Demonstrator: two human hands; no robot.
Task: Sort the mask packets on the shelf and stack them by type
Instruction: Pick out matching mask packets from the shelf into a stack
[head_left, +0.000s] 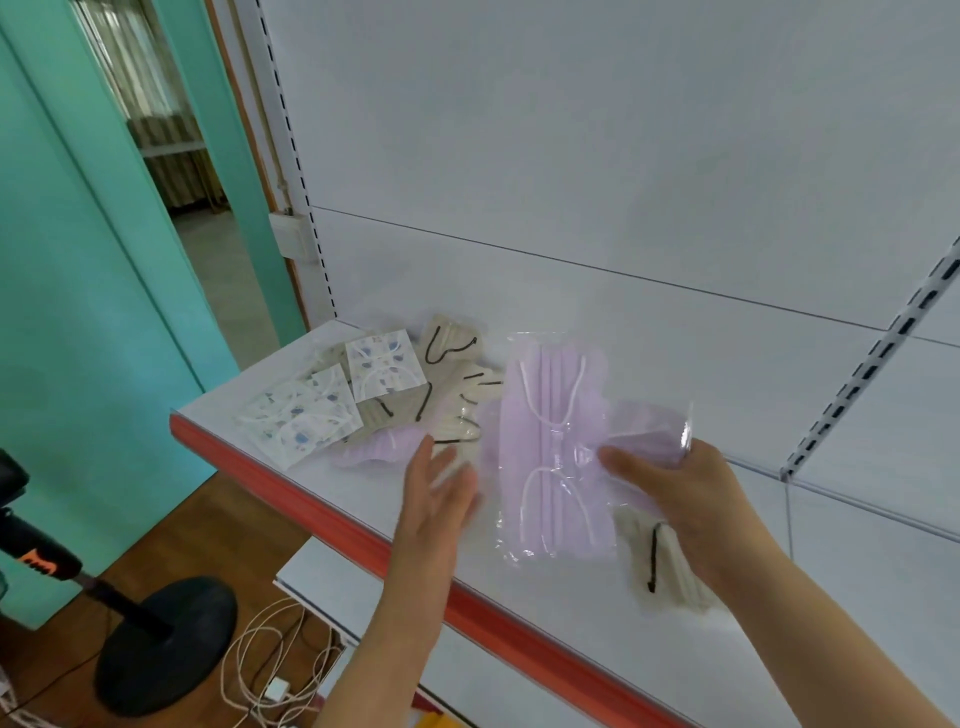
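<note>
Pinching lilac mask packet (553, 447) upright, long axis shelf-front to back, right hand (675, 499), left hand (436, 499) spread wide

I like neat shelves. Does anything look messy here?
Yes. The packets on the shelf lie jumbled, with patterned, beige and purple types overlapping at odd angles. One beige packet sits apart by the right hand.
</note>
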